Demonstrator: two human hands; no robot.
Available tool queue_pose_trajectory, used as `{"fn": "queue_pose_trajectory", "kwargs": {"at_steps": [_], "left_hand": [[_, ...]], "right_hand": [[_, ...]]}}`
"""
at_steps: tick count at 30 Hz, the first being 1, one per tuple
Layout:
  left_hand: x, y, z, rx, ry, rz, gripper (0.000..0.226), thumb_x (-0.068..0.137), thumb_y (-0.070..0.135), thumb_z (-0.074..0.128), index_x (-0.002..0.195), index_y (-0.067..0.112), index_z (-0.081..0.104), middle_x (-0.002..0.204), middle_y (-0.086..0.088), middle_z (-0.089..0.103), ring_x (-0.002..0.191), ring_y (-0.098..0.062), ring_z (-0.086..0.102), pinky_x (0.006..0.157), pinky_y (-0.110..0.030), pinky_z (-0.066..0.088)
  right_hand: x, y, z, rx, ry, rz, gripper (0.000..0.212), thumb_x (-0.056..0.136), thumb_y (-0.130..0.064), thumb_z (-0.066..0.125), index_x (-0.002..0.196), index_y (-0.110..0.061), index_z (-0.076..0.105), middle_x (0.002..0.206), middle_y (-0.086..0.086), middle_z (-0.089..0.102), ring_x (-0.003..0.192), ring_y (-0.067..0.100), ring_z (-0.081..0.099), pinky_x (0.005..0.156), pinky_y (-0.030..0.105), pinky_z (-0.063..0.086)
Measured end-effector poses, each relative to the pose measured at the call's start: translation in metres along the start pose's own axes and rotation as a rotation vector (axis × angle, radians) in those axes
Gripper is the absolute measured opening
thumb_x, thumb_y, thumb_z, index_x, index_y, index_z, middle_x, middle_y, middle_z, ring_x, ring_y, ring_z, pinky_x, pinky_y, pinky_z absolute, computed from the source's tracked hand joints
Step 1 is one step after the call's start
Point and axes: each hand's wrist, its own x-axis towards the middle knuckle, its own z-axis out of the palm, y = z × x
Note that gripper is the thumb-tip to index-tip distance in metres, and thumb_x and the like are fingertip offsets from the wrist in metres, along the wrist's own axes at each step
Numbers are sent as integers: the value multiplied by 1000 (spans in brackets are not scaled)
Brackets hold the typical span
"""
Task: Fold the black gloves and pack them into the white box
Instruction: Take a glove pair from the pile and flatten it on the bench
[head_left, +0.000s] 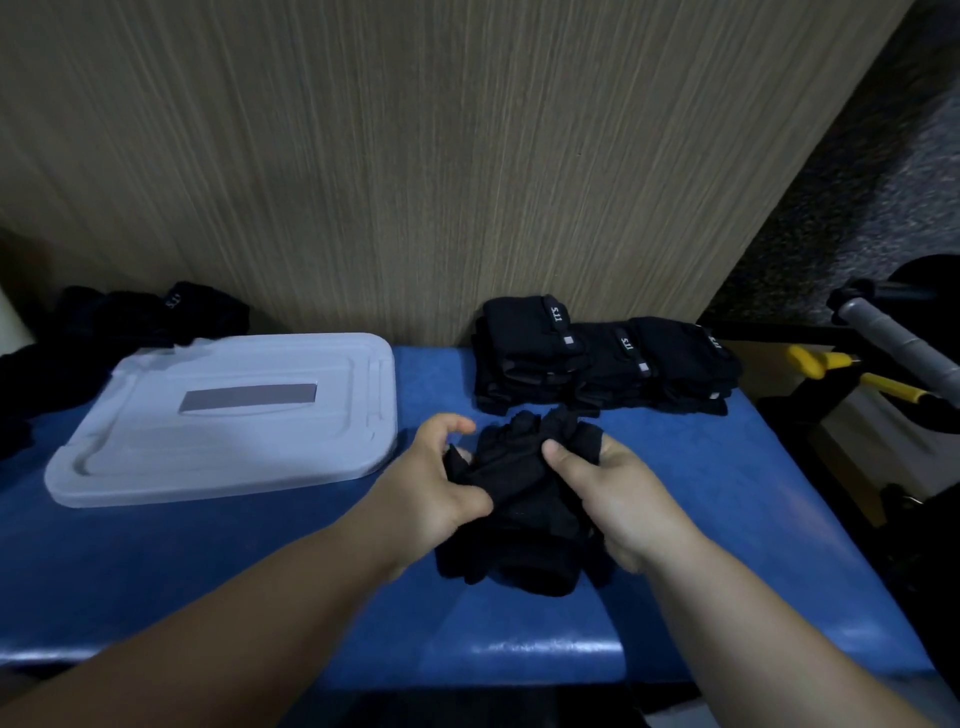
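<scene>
1. Left hand (441, 488) clenched on the left side of the black gloves (519, 499). The thumb presses on the fabric and the fingers (457, 423) curl over the far edge.
2. Right hand (618, 499) grasps the right side of the same bundle, with the thumb on top and the other fingers tucked behind the fabric.
3. Black gloves are bunched and crumpled, not flat. They lie at the middle of the blue worktop (260, 561), held between both hands, with the near end resting on the surface.
4. White box (223, 457) sits on the worktop to the left of the hands, lid on, with a grey label (249, 400) on the lid. It is near the left hand but not touching it, and no gloves are on it.
5. Folded gloves (602, 358) are stacked in a row at the back right against the wood-grain wall panel (415, 156), just behind the held bundle. The cuffs carry white lettering.
6. Loose glove pile (130, 322) is at the back left, behind the box, unfolded and dark, so detail is hard to make out.
7. Past the right edge of the worktop are a yellow-handled tool (831, 364) and a grey bar (893, 338), both blurred.
</scene>
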Motion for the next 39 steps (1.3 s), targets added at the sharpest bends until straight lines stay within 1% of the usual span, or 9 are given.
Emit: {"fn": "queue_pose_trajectory", "kwargs": {"at_steps": [2,4,8,15,22,30,33,36,39], "left_hand": [[2,-4,-2,261,121,65,48,78,15,70,114,30,42,108,-1,56,87,-14,58,75,-26,49],[3,-7,-5,434,181,98,44,77,28,72,108,29,40,107,0,51,93,-14,53,76,-23,43],[2,-7,-7,516,219,115,40,82,38,68,103,26,37,96,-1,52,81,-13,52,68,-23,38],[1,2,-5,305,285,256,37,83,22,72,100,22,38,65,1,53,56,-6,48,57,-14,41],[1,-12,-3,404,42,369,24,93,6,53,95,28,45,97,15,66,92,3,62,86,-20,49],[2,-23,-3,743,90,584,27,85,14,62,108,27,55,107,27,44,108,3,38,93,-1,23],[0,-23,0,794,13,538,33,93,24,52,125,31,46,124,20,47,119,1,39,97,-9,25],[1,-22,4,893,-96,547,41,99,26,42,139,32,36,145,19,36,140,1,20,111,-17,17],[3,-25,2,1013,-204,526,49,103,31,29,150,31,19,157,20,9,144,3,-6,119,-22,-2]], "right_hand": [[3,2,-4,-345,74,-59,33,90,-31,65,120,-19,54,102,5,68,60,18,64,48,26,50],[4,3,-9,-450,94,-81,58,84,-35,71,133,-27,42,110,3,63,58,12,61,48,15,46],[4,4,-12,-496,54,-108,91,72,-34,83,144,-34,27,114,-2,61,90,11,65,85,29,54],[4,12,-7,-548,-30,-188,72,80,-12,74,136,-39,38,102,-12,66,78,13,66,81,25,53],[12,18,-10,-522,8,-241,62,84,-6,70,129,-40,45,121,-4,61,102,7,58,74,2,40],[1,10,-14,-647,72,-185,66,80,-47,71,135,-30,38,100,-10,60,93,7,59,73,19,42],[0,12,-16,-632,-28,-125,70,78,-35,76,134,-36,35,100,-12,65,87,4,64,72,18,49],[2,17,-17,-625,-70,-127,73,75,-27,78,132,-44,38,117,-6,62,101,7,62,88,30,54],[-2,12,-18,-828,-83,-186,69,78,-42,74,138,-42,39,136,-11,46,124,8,45,105,28,40]]}}
